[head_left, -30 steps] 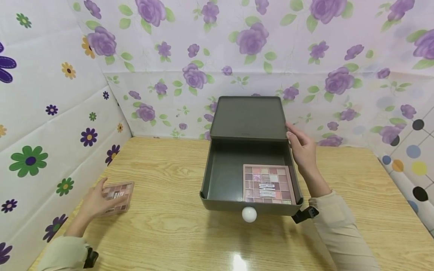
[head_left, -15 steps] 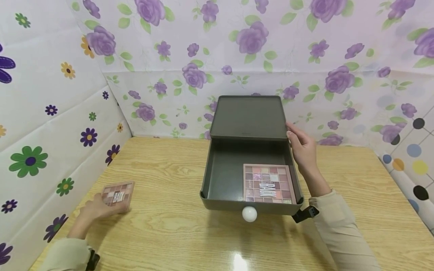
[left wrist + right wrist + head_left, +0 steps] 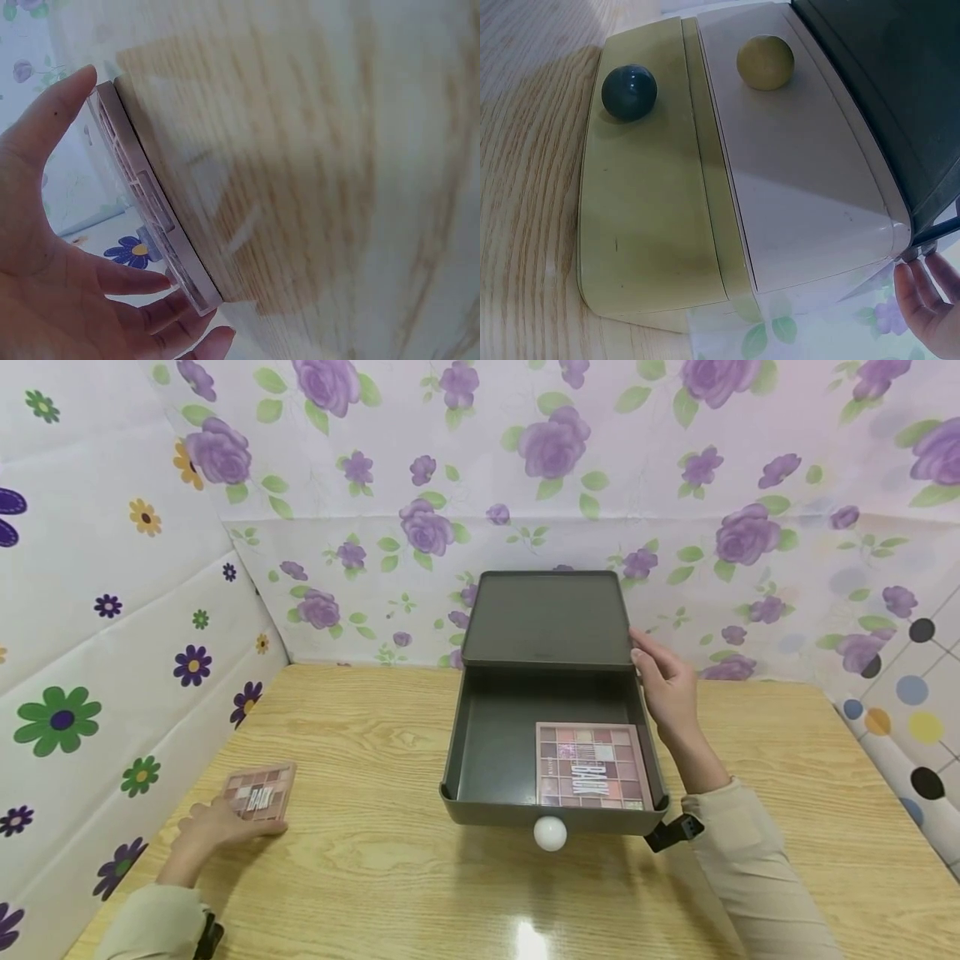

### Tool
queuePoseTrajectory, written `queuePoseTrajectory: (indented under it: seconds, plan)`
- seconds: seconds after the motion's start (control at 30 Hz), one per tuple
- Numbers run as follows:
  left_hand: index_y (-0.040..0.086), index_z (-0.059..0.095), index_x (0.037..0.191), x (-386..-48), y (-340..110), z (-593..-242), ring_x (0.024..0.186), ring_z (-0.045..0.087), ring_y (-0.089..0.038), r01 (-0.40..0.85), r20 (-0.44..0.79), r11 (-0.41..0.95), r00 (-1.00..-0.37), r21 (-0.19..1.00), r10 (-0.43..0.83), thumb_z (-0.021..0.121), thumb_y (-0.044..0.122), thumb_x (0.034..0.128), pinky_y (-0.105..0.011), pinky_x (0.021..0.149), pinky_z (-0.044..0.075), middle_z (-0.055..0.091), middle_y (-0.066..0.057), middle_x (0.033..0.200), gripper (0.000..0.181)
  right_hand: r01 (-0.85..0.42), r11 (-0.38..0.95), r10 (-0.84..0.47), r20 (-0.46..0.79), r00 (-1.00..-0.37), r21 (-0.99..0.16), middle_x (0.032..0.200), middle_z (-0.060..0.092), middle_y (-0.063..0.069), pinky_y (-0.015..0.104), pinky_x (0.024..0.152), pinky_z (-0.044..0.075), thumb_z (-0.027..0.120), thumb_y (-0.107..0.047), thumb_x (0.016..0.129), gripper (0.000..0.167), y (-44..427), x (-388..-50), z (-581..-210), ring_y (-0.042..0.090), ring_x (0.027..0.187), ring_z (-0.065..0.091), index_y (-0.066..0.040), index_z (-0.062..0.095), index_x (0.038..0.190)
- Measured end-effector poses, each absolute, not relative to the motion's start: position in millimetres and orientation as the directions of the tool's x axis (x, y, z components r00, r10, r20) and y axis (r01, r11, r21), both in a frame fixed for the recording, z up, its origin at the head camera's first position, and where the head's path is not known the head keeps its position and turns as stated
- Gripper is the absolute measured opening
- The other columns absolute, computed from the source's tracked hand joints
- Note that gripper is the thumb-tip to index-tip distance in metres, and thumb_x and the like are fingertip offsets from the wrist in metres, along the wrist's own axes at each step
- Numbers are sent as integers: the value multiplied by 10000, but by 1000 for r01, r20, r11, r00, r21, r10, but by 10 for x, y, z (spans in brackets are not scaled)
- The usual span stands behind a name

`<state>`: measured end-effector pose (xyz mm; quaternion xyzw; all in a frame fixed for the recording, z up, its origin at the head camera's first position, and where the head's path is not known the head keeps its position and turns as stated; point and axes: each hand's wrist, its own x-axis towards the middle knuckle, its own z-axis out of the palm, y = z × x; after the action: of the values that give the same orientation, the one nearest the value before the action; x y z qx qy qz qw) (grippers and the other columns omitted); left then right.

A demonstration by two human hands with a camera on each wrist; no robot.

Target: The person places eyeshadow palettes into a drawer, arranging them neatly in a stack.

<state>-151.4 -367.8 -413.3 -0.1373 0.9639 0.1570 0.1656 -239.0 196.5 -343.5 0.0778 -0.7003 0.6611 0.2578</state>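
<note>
A small pink palette (image 3: 264,793) marked BACK lies at the table's left; my left hand (image 3: 210,828) holds it by opposite edges. In the left wrist view the thumb is at one end of the palette (image 3: 142,187) and the fingertips at the other. A dark grey drawer (image 3: 495,814) with a white knob (image 3: 550,833) stands pulled out, and a larger pink palette (image 3: 592,766) lies in its right part. My right hand (image 3: 670,697) touches the right side of the unit's grey top (image 3: 547,617), fingers extended.
Below the dark drawer, the right wrist view shows a pale drawer (image 3: 802,172) with a yellow knob (image 3: 765,62) and a yellow-green drawer (image 3: 652,202) with a dark knob (image 3: 629,93). Flowered cloth (image 3: 420,443) hangs behind the wooden table (image 3: 360,860).
My left hand has lowered and its fingers have closed in on the small palette's edges. The right hand and the drawer hold still; the head view has shifted slightly.
</note>
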Motion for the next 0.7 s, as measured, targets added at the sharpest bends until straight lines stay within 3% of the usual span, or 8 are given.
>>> queuePoseTrajectory:
  seconds: [0.2, 0.47, 0.7]
  plan:
    - [-158, 110, 1353, -1507, -3678, -4099, 1012, 268, -639, -325, -317, 899, -921, 295, -228, 642, 690, 630, -700, 792, 300, 212, -528, 1133, 1236, -459, 119, 223, 474, -852, -880, 1236, 540, 160, 141, 688, 453, 509, -92, 905, 315, 1970, -2396, -3443, 28, 921, 538, 4, 583, 1195]
    - [-170, 321, 1296, -1524, -3651, -4069, 1012, 369, -560, -236, -171, 927, -966, 291, -192, 578, 702, 688, -604, 824, 274, 360, -471, 1181, 1093, -465, 123, 225, 481, -847, -877, 1234, 544, 152, 144, 685, 452, 513, -100, 902, 319, 1970, -2397, -3445, 25, 919, 539, 10, 584, 1192]
    - [-149, 367, 1290, -1535, -3596, -4035, 908, 465, -481, -183, -73, 945, -983, 272, -170, 536, 708, 718, -522, 749, 334, 424, -444, 1147, 1044, -472, 119, 221, 486, -845, -874, 1229, 546, 161, 145, 677, 447, 514, -98, 900, 315, 1972, -2395, -3448, 31, 877, 532, -2, 591, 1190]
